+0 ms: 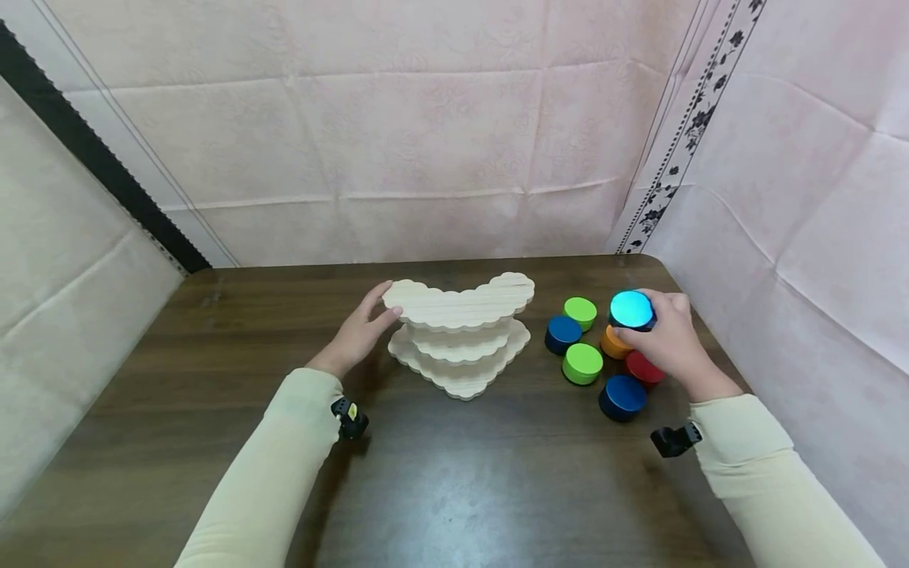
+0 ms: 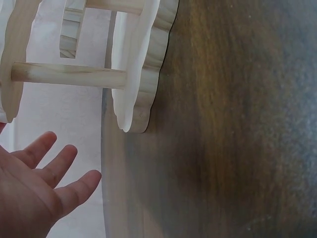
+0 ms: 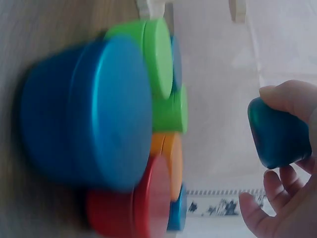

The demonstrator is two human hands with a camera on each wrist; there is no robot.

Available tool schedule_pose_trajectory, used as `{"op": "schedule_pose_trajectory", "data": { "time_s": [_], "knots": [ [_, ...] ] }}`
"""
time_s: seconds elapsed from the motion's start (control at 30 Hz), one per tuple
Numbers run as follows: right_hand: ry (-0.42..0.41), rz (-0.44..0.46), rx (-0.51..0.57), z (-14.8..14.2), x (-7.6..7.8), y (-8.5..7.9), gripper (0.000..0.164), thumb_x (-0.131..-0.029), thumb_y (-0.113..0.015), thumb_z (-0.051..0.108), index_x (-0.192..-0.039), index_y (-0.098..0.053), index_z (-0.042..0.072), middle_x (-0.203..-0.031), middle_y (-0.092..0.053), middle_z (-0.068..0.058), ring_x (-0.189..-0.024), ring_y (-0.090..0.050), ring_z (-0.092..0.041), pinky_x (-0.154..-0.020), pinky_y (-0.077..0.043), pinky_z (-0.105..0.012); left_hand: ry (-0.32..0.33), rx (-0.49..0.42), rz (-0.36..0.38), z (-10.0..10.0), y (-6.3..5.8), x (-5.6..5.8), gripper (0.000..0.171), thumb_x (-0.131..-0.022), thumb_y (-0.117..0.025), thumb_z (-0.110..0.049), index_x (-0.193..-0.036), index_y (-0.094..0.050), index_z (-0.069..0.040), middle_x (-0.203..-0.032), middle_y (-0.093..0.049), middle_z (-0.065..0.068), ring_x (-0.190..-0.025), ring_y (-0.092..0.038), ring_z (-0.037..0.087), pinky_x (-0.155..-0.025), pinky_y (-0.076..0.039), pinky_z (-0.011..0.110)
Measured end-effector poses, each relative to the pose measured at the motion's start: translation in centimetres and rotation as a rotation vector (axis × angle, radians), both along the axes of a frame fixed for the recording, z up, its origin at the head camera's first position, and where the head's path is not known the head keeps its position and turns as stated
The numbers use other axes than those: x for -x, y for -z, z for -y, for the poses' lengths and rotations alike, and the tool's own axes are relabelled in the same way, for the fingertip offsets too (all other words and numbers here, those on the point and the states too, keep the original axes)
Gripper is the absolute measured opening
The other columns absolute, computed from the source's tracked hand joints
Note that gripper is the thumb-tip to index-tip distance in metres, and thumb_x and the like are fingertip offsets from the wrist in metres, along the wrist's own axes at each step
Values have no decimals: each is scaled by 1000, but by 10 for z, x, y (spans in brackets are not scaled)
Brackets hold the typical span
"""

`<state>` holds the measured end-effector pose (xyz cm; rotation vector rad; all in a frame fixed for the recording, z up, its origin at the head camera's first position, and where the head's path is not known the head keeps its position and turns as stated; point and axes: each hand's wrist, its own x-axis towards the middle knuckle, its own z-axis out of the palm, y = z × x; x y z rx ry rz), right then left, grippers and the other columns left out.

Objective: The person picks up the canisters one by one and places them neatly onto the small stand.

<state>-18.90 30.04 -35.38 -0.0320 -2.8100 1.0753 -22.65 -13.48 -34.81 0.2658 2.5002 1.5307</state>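
From my end I saw a dark brown wooden table point(image 1: 213, 379), with a pale sheen across its front middle. Towards the back, the lowest board of a pale, three-tier wooden stand point(image 1: 461, 383) lay flat on it, scalloped edge all round. To the right I made out round lidded tubs standing in a loose cluster: a green tub point(image 1: 580, 313) at the back, a blue tub point(image 1: 564, 334) just in front, another green tub point(image 1: 582, 364), an orange tub point(image 1: 611, 345), a red tub point(image 1: 644, 368), and a second blue tub point(image 1: 622, 397) nearest me. Through the right wrist camera I caught a third blue tub point(image 3: 180, 216), partly hidden beyond the red and orange ones.
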Motion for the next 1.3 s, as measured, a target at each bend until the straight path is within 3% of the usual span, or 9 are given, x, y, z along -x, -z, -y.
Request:
{"op": "schedule_pose_trajectory", "data": {
  "time_s": [0.23, 0.33, 0.67, 0.97, 1.3],
  "knots": [
    [-73, -35, 31, 29, 4, -8, 67, -85, -73, 20, -138, -41, -5, -131, -27, -28, -122, -24, -41, -91, -36, -60, -15, -5, -16, 8, 26, 16, 67, -99, -49, -44, -155, -18, -25, -158, -21, 15, -142, -27, 36, -112, -22, 57],
    [-95, -35, 42, 41, 6, -12, 68, -85, -73, 22, -139, -41, -4, -131, -28, -27, -122, -25, -40, -91, -35, -59, -16, -5, -33, 8, 32, 20, 67, -98, -49, -46, -155, -18, -26, -157, -23, 14, -141, -29, 35, -112, -24, 56],
    [-144, -20, 64, 84, 12, -24, 70, -84, -74, 23, -142, -40, 1, -132, -28, -24, -122, -30, -38, -94, -37, -60, -24, -9, -19, 5, 33, 21, 67, -98, -49, -48, -154, -18, -30, -153, -27, 16, -140, -31, 34, -112, -24, 56],
    [-230, -36, 65, 124, 25, -34, 69, -81, -76, 18, -139, -43, 1, -130, -31, -22, -121, -32, -35, -99, -36, -56, -48, -22, -35, 6, 34, 21, 67, -98, -50, -44, -155, -19, -26, -150, -32, 19, -138, -33, 36, -112, -25, 55],
    [-310, -36, 83, 163, 35, -32, 68, -77, -80, 17, -135, -47, 2, -127, -33, -19, -117, -37, -33, -96, -40, -52, -35, -60, -51, 6, 38, 22, 65, -99, -51, -42, -154, -20, -26, -150, -33, 20, -139, -33, 33, -113, -26, 52]
  ]
}}
